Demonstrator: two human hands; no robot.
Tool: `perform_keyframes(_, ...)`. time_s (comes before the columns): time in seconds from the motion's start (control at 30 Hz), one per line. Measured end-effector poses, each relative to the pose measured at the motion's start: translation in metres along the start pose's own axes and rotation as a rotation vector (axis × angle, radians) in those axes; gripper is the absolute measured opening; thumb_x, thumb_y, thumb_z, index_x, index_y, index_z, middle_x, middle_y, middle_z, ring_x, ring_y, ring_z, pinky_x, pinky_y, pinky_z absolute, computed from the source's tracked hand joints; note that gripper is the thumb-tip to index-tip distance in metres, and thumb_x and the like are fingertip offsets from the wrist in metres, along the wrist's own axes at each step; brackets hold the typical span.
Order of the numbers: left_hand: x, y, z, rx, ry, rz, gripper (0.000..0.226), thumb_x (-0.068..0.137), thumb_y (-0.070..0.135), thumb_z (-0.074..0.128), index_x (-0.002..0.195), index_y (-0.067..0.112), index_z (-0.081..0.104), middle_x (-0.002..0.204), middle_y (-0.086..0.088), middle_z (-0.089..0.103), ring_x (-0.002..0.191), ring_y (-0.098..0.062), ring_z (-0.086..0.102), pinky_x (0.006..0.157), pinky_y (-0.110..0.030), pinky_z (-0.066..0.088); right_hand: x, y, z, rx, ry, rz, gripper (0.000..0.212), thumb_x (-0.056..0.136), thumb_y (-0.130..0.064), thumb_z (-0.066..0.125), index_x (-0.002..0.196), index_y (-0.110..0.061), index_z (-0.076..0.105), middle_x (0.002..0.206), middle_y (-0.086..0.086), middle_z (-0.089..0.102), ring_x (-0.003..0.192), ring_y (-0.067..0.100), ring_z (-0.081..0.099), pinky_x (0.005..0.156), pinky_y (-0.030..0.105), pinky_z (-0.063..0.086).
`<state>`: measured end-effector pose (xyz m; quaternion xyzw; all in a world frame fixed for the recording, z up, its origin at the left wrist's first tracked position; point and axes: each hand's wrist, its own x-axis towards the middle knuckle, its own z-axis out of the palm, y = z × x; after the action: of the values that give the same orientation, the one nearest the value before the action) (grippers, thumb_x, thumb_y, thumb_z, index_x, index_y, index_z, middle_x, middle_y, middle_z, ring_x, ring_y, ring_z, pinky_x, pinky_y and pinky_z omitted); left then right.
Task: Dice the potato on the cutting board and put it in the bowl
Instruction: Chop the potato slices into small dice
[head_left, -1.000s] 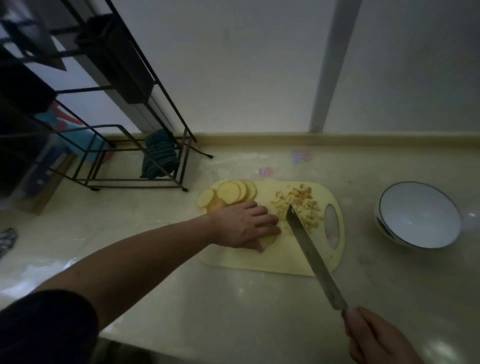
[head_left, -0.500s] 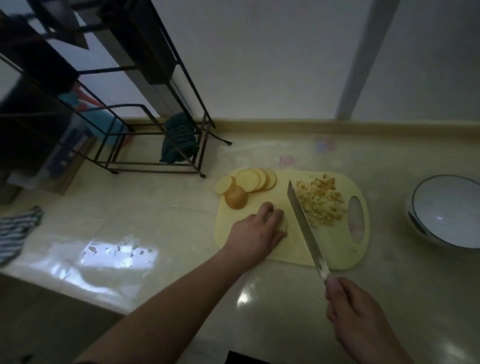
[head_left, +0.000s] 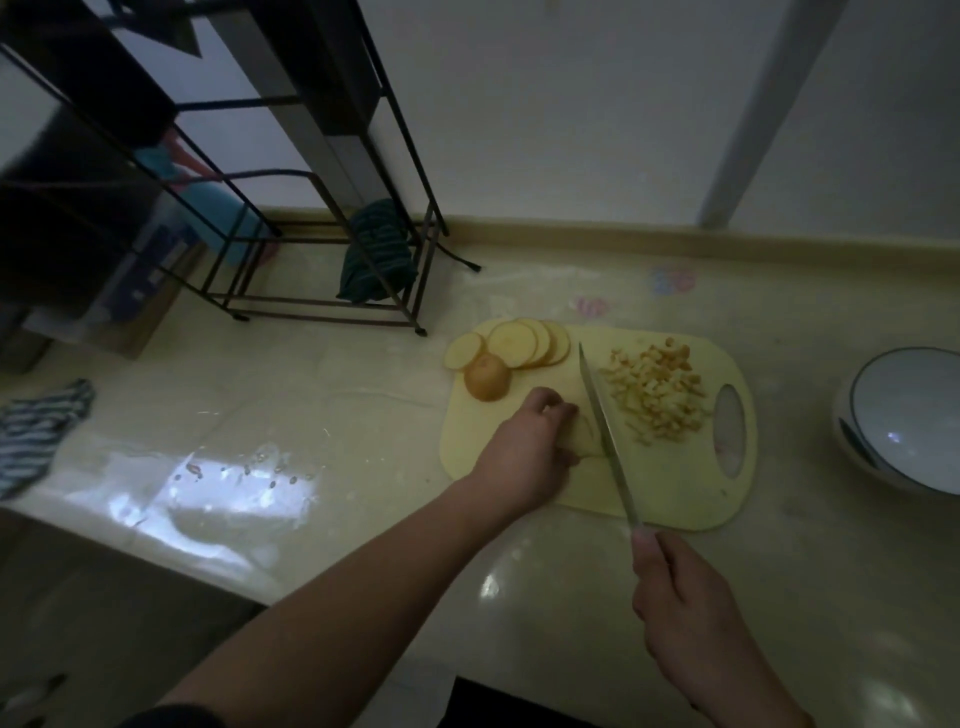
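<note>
A pale yellow cutting board (head_left: 675, 493) lies on the counter. At its far left corner sit several round potato slices (head_left: 514, 343) and a potato end piece (head_left: 485, 378). A heap of diced potato (head_left: 654, 392) covers its right half. My left hand (head_left: 524, 449) holds down a potato slice (head_left: 584, 434) with curled fingers at the board's near left. My right hand (head_left: 685, 613) grips the handle of a knife (head_left: 605, 434), whose blade lies along the slice's right edge, right next to my left fingertips. A white bowl (head_left: 906, 415) stands empty to the right of the board.
A black wire rack (head_left: 322, 244) with a dark green cloth (head_left: 376, 254) hanging on it stands at the back left. A striped cloth (head_left: 36, 436) lies at the counter's left edge. The counter's front edge runs just under my left forearm.
The view has shifted left, so the board and bowl sit further right in frame. The knife blade has come down from above the board onto the slice beside my left fingers.
</note>
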<state>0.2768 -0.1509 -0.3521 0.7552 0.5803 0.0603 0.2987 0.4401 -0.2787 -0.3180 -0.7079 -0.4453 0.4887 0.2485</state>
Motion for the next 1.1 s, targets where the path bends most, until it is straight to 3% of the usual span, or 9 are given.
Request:
perform_keyframes(0.23,-0.016,0.002,0.006,-0.092,0.038,-0.018,0.062,0.089,0.018,0.07,0.146,0.008,0.046,0.144,-0.007,0.04,0.118,-0.028,0.055,0.102,-0.034,0.045,0.003,-0.004,0.01,0.001,0.029,-0.047,0.034,0.097,-0.042,0.04,0.072,-0.021,0.05,0.06,0.003,0.06,0.058,0.019,0.057,0.064,0.036,0.047)
perform_keyframes(0.43,-0.017,-0.007,-0.003,0.196,0.018,0.091,0.075,0.089,0.045,0.068,0.151,0.016,0.038,0.146,-0.004,0.035,0.113,-0.027,0.057,0.083,-0.041,0.053,0.009,0.003,-0.003,-0.013,0.05,-0.058,0.038,0.092,-0.05,0.039,0.07,-0.022,0.054,0.058,-0.001,0.06,0.056,0.017,0.055,0.062,0.033,0.044)
perform_keyframes(0.6,-0.013,-0.008,-0.002,0.205,0.005,0.121,0.068,0.092,0.04,0.067,0.147,0.008,0.043,0.142,-0.01,0.04,0.106,-0.033,0.06,0.084,-0.04,0.051,0.0,-0.002,0.005,-0.081,0.006,-0.102,0.035,0.096,-0.04,0.043,0.069,-0.018,0.05,0.057,0.002,0.059,0.062,0.013,0.059,0.066,0.038,0.044)
perform_keyframes(0.77,-0.013,-0.009,-0.003,0.198,0.026,0.146,0.062,0.093,0.035,0.067,0.142,0.003,0.048,0.137,-0.015,0.045,0.1,-0.037,0.061,0.081,-0.042,0.051,0.0,-0.004,0.004,-0.04,-0.005,-0.093,0.05,0.083,-0.059,0.033,0.07,-0.014,0.052,0.055,0.004,0.058,0.053,0.014,0.055,0.059,0.036,0.042)
perform_keyframes(0.93,-0.011,0.005,0.0,0.169,0.047,0.105,0.055,0.095,0.033,0.064,0.138,0.003,0.049,0.134,-0.014,0.043,0.099,-0.036,0.06,0.08,-0.042,0.051,0.01,-0.003,0.0,-0.026,0.024,-0.094,0.061,0.086,-0.073,0.031,0.071,-0.017,0.051,0.055,0.004,0.056,0.047,0.011,0.049,0.054,0.028,0.038)
perform_keyframes(1.1,-0.002,0.012,-0.002,0.155,0.045,0.081,0.05,0.094,0.033,0.064,0.131,0.002,0.052,0.131,-0.014,0.043,0.098,-0.036,0.06,0.079,-0.043,0.052,0.021,-0.007,-0.01,-0.068,0.013,-0.135,0.058,0.084,-0.065,0.031,0.071,-0.011,0.048,0.057,0.01,0.053,0.049,0.018,0.047,0.053,0.033,0.039)
